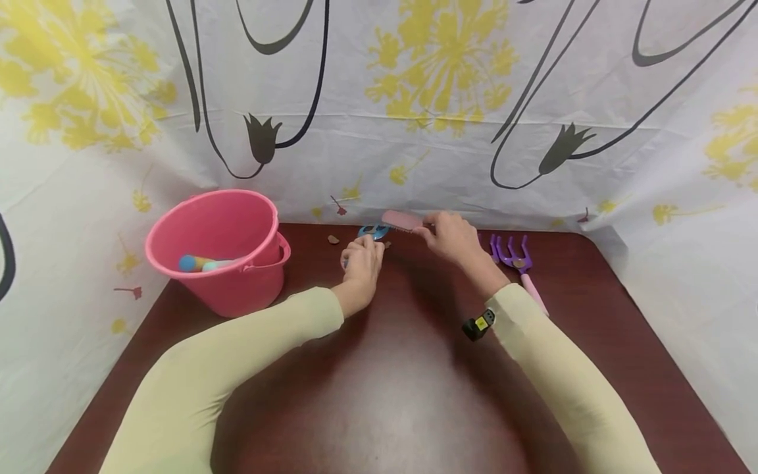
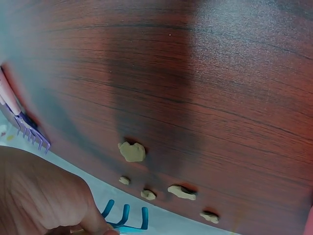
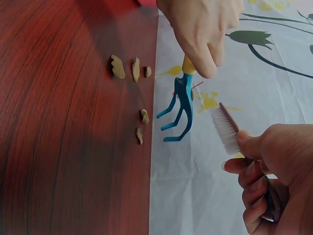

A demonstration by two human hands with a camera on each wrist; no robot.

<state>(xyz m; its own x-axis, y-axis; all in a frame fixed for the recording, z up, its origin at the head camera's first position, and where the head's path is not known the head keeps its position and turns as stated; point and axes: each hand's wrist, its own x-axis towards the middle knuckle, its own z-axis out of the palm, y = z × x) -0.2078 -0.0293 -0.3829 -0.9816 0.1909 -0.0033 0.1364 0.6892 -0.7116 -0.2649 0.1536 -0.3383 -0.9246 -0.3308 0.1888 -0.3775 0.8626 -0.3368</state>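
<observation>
My left hand (image 1: 362, 266) grips a small hand rake (image 3: 184, 100) by its yellow handle. Its blue tines are held off the table, pointing down in the right wrist view. Between thumb and curled fingers, my right hand (image 1: 453, 238) holds a pink brush (image 1: 401, 220) with pale bristles (image 3: 226, 131). The brush head is close to the rake, apart from it in the right wrist view. Several tan, clay-like lumps lie on the table near the hands, among them a larger flat lump (image 2: 132, 152) and a long thin lump (image 2: 182, 192).
A pink bucket (image 1: 237, 293) stands at the left, with blue, yellow and mint pieces inside. Purple fork-like tools with a pink handle (image 1: 534, 293) lie at the right, a tan lump (image 1: 518, 263) on one. Patterned white cloth (image 1: 331, 151) hangs behind the dark table (image 1: 385, 395).
</observation>
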